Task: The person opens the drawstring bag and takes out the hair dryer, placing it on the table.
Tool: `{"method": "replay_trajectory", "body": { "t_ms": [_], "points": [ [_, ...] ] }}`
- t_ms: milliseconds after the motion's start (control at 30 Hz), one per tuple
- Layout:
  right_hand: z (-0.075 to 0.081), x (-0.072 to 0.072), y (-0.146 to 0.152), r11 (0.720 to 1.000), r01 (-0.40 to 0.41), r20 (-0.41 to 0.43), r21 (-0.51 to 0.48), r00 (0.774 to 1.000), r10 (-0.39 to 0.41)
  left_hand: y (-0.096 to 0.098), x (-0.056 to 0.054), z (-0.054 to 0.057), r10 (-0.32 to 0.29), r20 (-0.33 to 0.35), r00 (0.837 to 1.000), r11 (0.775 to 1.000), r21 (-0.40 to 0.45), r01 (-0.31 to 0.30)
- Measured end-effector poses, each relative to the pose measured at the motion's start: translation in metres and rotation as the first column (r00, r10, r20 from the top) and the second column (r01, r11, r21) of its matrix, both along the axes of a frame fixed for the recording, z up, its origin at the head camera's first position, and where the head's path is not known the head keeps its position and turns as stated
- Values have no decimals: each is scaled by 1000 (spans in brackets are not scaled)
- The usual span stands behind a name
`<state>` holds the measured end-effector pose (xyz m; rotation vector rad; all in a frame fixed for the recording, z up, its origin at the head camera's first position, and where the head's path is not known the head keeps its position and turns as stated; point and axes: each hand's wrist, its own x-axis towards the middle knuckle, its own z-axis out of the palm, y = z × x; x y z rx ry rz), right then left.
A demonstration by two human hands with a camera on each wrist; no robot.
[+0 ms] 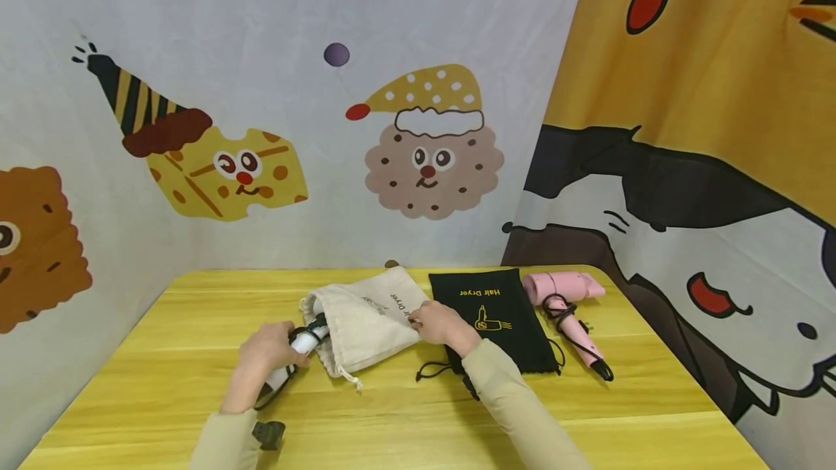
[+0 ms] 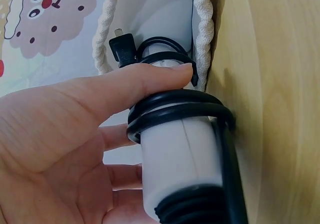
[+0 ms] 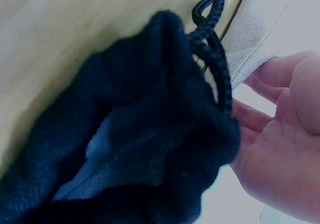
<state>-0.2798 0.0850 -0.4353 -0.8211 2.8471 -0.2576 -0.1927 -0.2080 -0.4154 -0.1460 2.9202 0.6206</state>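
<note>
My left hand (image 1: 263, 352) grips the handle of a white hair dryer (image 2: 177, 154), its thumb lying across the black cord wound round it. The dryer's other end is inside a beige drawstring bag (image 1: 366, 325) marked "Hair Dryer", so its head is hidden. The bag lies on its side with its mouth toward the left hand. On the bag's right edge, my right hand (image 1: 446, 325) pinches the cloth; in the right wrist view, its fingertips go behind the beige fabric.
A black drawstring bag (image 1: 480, 314) lies under and beside the right forearm, its mouth gaping toward the right wrist camera (image 3: 130, 149). Right of it rests a pink hair dryer (image 1: 560, 287) with a black cord round its handle. The wooden table (image 1: 366, 430) ends at a printed cloth wall.
</note>
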Motion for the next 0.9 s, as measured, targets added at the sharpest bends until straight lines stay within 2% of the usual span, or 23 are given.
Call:
{"method": "replay_trajectory", "body": {
  "t_ms": [367, 900],
  "points": [
    [3, 1, 0, 1000, -12, -13, 0, 1000, 12, -4, 3, 5, -1, 16, 1000, 1000, -3, 1],
    [4, 2, -2, 1000, 0, -8, 25, 1000, 0, -7, 10, 12, -22, 77, 997, 1000, -17, 23]
  ]
}}
